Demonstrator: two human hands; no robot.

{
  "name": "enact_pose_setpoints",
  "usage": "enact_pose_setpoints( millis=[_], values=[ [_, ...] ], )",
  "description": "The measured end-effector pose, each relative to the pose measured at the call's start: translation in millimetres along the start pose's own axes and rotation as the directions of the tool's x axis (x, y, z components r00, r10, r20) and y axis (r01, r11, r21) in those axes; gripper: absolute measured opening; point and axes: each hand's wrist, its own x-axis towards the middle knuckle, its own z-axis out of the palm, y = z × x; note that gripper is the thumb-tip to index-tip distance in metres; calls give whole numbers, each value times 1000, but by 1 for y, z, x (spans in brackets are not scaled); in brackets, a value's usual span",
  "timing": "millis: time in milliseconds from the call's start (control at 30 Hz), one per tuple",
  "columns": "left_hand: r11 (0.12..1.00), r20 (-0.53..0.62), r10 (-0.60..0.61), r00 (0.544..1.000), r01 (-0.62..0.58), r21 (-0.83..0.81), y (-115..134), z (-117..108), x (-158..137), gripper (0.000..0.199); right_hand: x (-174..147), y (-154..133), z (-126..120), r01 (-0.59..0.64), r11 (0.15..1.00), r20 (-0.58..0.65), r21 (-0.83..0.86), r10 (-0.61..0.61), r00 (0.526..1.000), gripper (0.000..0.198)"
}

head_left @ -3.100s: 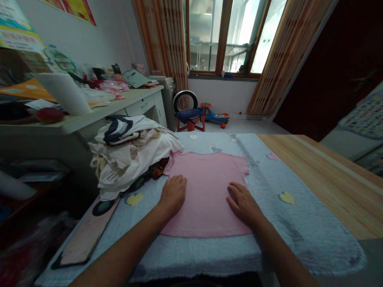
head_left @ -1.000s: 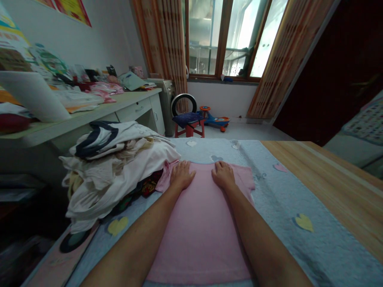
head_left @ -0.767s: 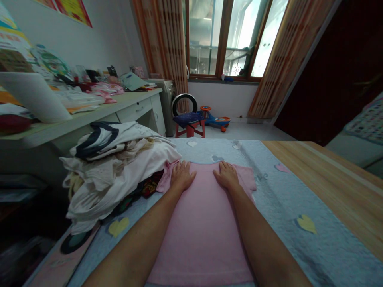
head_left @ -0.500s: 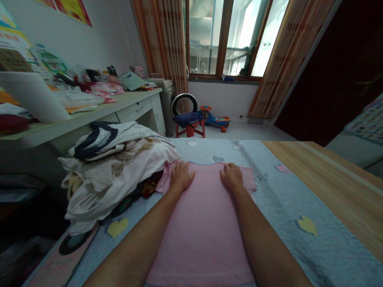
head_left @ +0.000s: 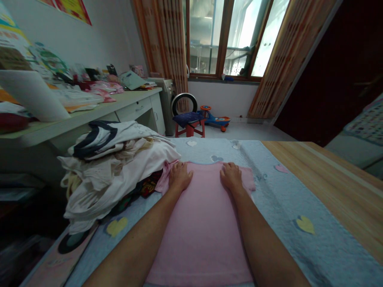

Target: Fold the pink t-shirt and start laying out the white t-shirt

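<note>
Across the lower half of the frame you have a pale-blue patterned cloth [head_left: 278, 199] spread over a wood-grained tabletop [head_left: 326, 171], whose bare part runs off at the right. At centre left sits a heaped pile of white, cream and navy-trimmed garments [head_left: 125, 163]. Your short-sleeved plain pink fabric shirt [head_left: 203, 227] lies on the cloth at lower centre, its neck end away from you and its hem close to the bottom edge of the frame. What has changed is where you bear on it: about three seconds ago your hands lay by its lower sides, and now both are up at the shoulders, the right having slid outward from the neckline in the last second. That suggests the neck end is steadied while the hem end is left free. The shirt looks flat and almost smooth through the body, with a wide, shallow neckline; the sleeve at the right lies spread, while the one at the left is rumpled and meets the pile. Your left hand [head_left: 180, 177] rests palm down on the left shoulder, fingers near one another, thumb held apart. Your right hand [head_left: 231, 176] rests likewise on the right shoulder, thumb also clear of the fingers, with nothing pinched between them that you can see.
</note>
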Motion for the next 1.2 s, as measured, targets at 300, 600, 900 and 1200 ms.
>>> enact_pose_setpoints(
  millis=[300,600,900,1200],
  values=[
    [997,71,80,994,-80,-1,-4,-1,-8,44,-4,-2,3,22,1000,5,-23,-22,1000,38],
    [976,134,211,968,-216,22,-23,-33,-57,39,-1,-6,4,81,995,-11,53,-81,997,47],
    [981,-20,-22,1000,26,193,-40,-58,-81,39,-8,-32,6,353,925,76,141,-366,928,38],
    [968,45,-87,995,74,241,-47,-54,-75,33,-8,-30,3,353,926,72,132,-365,928,36]
  ],
)
